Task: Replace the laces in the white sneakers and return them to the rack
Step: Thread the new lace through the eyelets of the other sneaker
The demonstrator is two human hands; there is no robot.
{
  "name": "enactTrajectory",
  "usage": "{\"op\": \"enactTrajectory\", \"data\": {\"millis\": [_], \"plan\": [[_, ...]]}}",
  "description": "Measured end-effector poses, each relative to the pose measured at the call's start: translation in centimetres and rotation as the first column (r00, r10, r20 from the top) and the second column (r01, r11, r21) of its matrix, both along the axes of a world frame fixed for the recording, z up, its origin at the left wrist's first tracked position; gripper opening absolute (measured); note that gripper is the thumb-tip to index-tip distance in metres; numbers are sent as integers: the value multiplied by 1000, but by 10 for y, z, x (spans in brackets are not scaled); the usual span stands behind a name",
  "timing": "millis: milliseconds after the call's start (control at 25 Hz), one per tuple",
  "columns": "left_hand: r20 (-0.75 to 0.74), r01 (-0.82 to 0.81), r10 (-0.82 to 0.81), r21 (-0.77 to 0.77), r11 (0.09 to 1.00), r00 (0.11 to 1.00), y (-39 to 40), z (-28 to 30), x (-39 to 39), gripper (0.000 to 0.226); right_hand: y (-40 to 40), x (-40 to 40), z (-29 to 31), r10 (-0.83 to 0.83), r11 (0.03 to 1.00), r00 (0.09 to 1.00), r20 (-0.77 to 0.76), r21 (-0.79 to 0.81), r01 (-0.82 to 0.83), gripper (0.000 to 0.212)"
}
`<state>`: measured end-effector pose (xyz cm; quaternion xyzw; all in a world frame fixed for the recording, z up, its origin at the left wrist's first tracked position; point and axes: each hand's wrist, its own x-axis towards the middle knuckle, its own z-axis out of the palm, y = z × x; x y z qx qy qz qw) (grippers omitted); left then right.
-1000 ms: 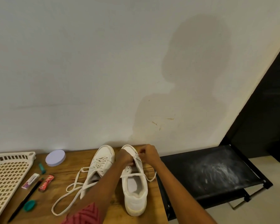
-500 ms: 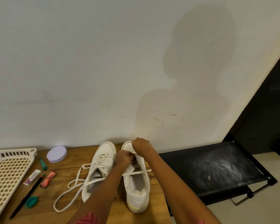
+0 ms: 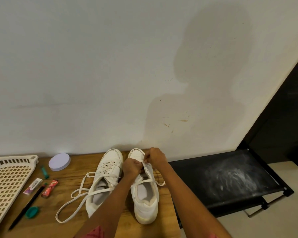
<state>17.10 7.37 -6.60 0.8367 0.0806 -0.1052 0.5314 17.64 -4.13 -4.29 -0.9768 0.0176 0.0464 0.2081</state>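
Both hands' fingers (image 3: 141, 164) pinch lace (image 3: 145, 181).

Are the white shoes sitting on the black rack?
No, both white sneakers, the left one and the right one, stand on the wooden table, while the black rack beside it holds no shoes.

Two sneakers (image 3: 126, 184) on table (image 3: 72, 225), rack (image 3: 230, 179) right.

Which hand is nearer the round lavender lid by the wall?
Left. The left hand sits on the right sneaker, nearer the lavender lid; the right hand is farther right.
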Motion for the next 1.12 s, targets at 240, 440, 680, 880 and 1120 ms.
{"op": "enactTrajectory", "data": {"millis": [240, 440, 680, 880, 1120], "plan": [[-39, 93, -94, -17, 996, 995, 8, -4, 5, 13, -3, 1, -7, -77, 985, 997, -19, 154, 79, 15], [-53, 43, -45, -37, 998, 998, 5, -6, 6, 14, -3, -6, -13, -61, 975, 997, -51, 209, 70, 20], [-60, 14, -17, -48, 999, 998, 4, -3, 6, 15, 1, -12, -15, -50, 978, 995, -83, 198, 66, 24], [-142, -47, 25, -154, 987, 990, 5, 6, 9, 28, 5, -20, -16, -103, 979, 994, -20, 173, 105, 20], [-87, -130, 117, -164, 978, 989, 8, 6, 4, 28, 11, -31, -11, -176, 970, 984, -18, 167, 177, 33]]}}
